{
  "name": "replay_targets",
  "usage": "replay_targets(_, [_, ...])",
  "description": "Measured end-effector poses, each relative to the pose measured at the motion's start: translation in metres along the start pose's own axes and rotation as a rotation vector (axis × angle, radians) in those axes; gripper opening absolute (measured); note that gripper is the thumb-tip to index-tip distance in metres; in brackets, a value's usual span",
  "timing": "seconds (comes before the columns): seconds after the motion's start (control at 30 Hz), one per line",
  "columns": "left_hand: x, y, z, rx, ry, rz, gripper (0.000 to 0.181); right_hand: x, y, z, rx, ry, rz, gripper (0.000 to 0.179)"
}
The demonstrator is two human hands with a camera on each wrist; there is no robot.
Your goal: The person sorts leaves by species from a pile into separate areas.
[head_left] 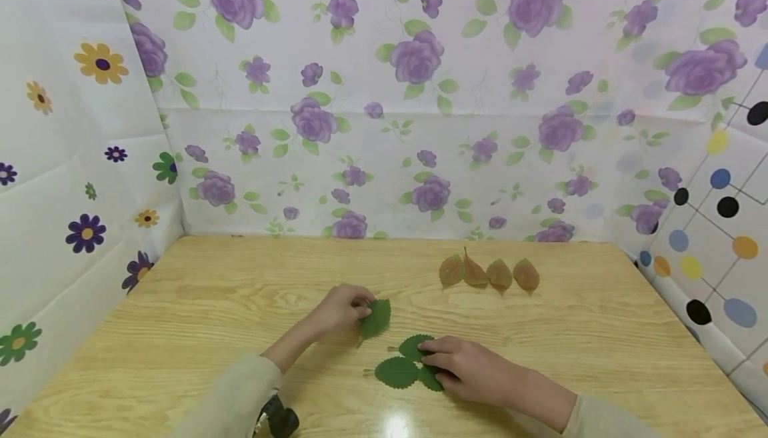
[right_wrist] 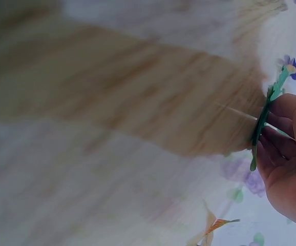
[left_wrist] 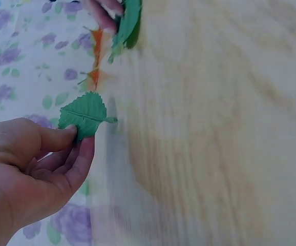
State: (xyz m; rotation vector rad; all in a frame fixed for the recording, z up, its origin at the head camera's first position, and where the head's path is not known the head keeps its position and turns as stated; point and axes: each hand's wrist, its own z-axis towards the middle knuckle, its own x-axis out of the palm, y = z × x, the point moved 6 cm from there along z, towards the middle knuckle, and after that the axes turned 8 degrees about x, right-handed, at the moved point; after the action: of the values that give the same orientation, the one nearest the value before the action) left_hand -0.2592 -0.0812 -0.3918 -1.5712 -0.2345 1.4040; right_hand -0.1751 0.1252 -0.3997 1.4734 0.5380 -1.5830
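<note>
My left hand (head_left: 341,310) pinches a green leaf (head_left: 377,319) with a toothed edge between thumb and fingers. In the left wrist view this leaf (left_wrist: 84,111) is held by its side, its short stem pointing right. To the right and nearer the front, my right hand (head_left: 477,370) grips three similar green leaves (head_left: 397,373) by their right ends, fanned out with stems toward the left. From the right wrist view these leaves (right_wrist: 263,120) appear edge-on, between the thumb and fingers; the fingers partly cover them in the head view.
Several reddish-brown leaves (head_left: 498,274) lie in a row at the back right of the wood-grain table (head_left: 240,278). Flower-patterned cloth (head_left: 372,158) hangs behind the table, with patterned sheets on both sides. A small black device (head_left: 280,417) sits at the left wrist.
</note>
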Motion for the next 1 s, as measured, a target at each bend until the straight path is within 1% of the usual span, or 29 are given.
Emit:
replay_targets(0.07, [-0.007,0.004,-0.001,-0.019,-0.028,-0.004,0.021,0.001,-0.001,0.000,0.010,0.009,0.002,0.027])
replay_targets(0.17, [-0.019,0.013,-0.002,-0.083,-0.076,-0.018,0.024,0.001,-0.002,0.000,0.022,0.020,0.008,0.028])
replay_targets(0.3, [-0.037,0.031,-0.007,-0.174,-0.140,-0.019,0.027,0.001,-0.001,0.000,0.029,0.025,0.019,0.029])
replay_targets(0.43, [-0.057,0.051,-0.015,-0.232,-0.176,-0.024,0.029,0.001,-0.001,0.000,0.037,0.033,0.023,0.030])
replay_targets(0.5, [-0.066,0.061,-0.019,-0.237,-0.183,-0.020,0.029,0.001,-0.001,0.000,0.039,0.038,0.022,0.031])
replay_targets(0.6, [-0.079,0.075,-0.028,-0.253,-0.192,-0.048,0.029,0.000,-0.001,0.000,0.038,0.040,0.023,0.031])
replay_targets(0.7, [-0.092,0.087,-0.037,-0.282,-0.211,-0.070,0.032,0.000,0.000,0.000,0.038,0.040,0.024,0.030])
replay_targets(0.87, [-0.113,0.100,-0.050,-0.317,-0.237,-0.022,0.035,-0.001,0.000,0.000,0.046,0.044,0.022,0.030])
replay_targets(1.0, [-0.123,0.107,-0.057,-0.347,-0.248,0.010,0.033,-0.001,0.000,0.000,0.050,0.042,0.024,0.030])
